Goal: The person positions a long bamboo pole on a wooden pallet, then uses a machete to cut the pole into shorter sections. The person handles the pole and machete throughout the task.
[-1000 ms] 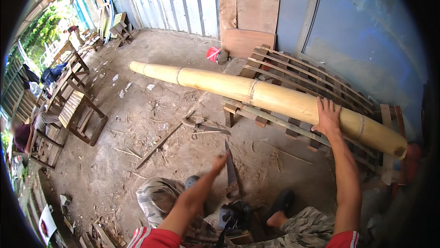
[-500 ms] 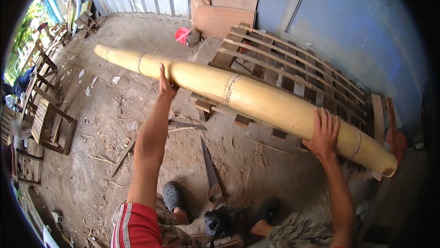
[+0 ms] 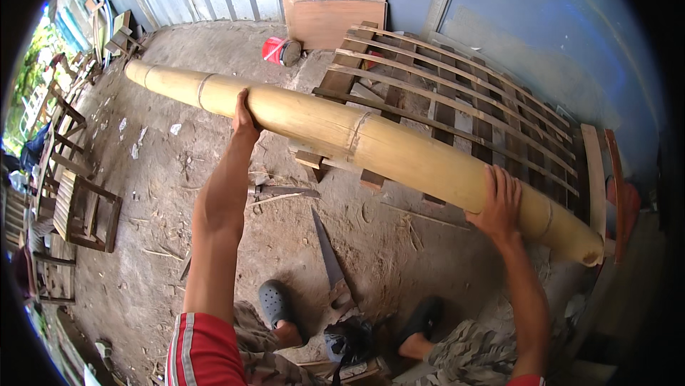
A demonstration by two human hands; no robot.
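Observation:
A long, thick, yellowish bamboo pole [image 3: 421, 158] stretches across in front of me, from the far left down to the near right. My left hand [image 3: 245, 113] is closed against its near side, left of the middle, with the thumb up along the edge and the other fingers hidden underneath. My right hand [image 3: 498, 204] grips the pole toward its right end, fingers laid over the top. On the ground below the pole lies a handsaw [image 3: 328, 250], and beside it a long-bladed knife [image 3: 285, 191].
A slatted wooden frame [image 3: 457, 104] lies beyond the pole, near a blue wall [image 3: 528, 22]. Farther back sits a red bucket [image 3: 274, 50] on its side. Wooden stools [image 3: 89, 207] stand at the left. Scraps litter the dirt floor [image 3: 143, 193].
The bamboo pole has shifted slightly to the left, and both hands have kept their hold on it. The view has moved a little too.

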